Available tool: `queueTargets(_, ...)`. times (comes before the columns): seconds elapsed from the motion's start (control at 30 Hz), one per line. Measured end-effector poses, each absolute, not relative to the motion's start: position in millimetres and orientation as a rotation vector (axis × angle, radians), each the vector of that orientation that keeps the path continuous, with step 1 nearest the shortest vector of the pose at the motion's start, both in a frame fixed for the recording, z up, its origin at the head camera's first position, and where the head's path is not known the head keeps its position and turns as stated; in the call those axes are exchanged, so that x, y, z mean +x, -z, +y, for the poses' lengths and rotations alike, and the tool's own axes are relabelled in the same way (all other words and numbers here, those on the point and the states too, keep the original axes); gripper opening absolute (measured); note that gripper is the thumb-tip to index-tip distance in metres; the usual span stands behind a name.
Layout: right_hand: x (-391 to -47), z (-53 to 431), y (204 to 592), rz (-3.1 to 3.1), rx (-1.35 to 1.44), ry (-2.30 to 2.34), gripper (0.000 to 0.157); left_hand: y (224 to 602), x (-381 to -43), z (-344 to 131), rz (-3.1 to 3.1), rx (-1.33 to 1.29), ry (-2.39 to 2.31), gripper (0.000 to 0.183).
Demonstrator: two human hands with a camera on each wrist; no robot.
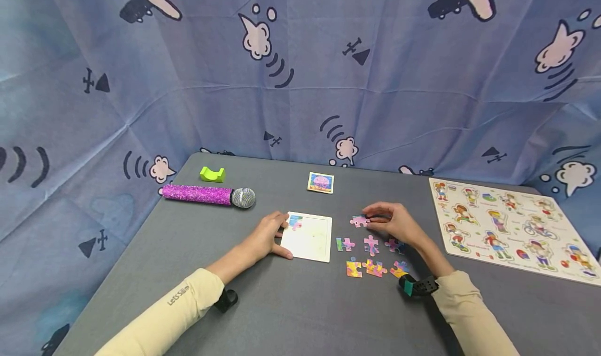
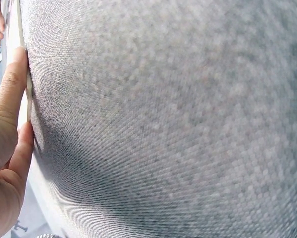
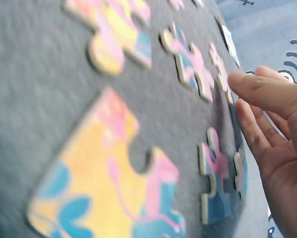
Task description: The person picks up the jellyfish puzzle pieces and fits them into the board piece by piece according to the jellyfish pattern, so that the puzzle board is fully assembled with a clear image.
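My left hand (image 1: 269,236) lies against the left edge of a white square puzzle tray (image 1: 314,241), its thumb near the lower corner and its fingertips near the upper one. In the left wrist view, fairly straight fingers (image 2: 13,82) touch the tray's rim. One blue-and-pink puzzle piece (image 1: 295,222) sits in the tray's upper left corner. To the right, my right hand (image 1: 393,223) hovers low, its thumb and index fingertips apart beside a pink jigsaw piece (image 1: 359,221). In the right wrist view, that pink piece (image 3: 219,69) lies flat near the fingertips (image 3: 239,82).
More loose pieces lie in two rows, among them a pink one (image 1: 371,245) and a yellow one (image 1: 354,268). Behind them is a small jellyfish picture card (image 1: 321,182). A purple microphone (image 1: 202,194) and green block (image 1: 213,175) sit left, a large picture board (image 1: 512,225) right.
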State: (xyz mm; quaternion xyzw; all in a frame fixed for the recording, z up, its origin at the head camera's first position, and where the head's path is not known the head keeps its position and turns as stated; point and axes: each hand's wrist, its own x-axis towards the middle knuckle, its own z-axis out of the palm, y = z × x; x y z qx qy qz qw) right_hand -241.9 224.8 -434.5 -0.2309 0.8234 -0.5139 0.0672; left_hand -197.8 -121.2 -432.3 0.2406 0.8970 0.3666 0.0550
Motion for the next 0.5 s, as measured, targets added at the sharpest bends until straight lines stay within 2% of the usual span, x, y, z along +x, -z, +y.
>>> queueTargets(0.23, -247.4, 221.1, 432.6, 2.656, -0.761, 1.283, 0.031, 433.0, -197.6, -122.3, 2.735, 0.764, -1.102, 0.091)
queueTargets(0.5, -248.2, 219.5, 434.7, 2.647, -0.717, 1.323, 0.025, 435.4, -199.8, -122.9, 2.754, 0.798, -1.087, 0.093)
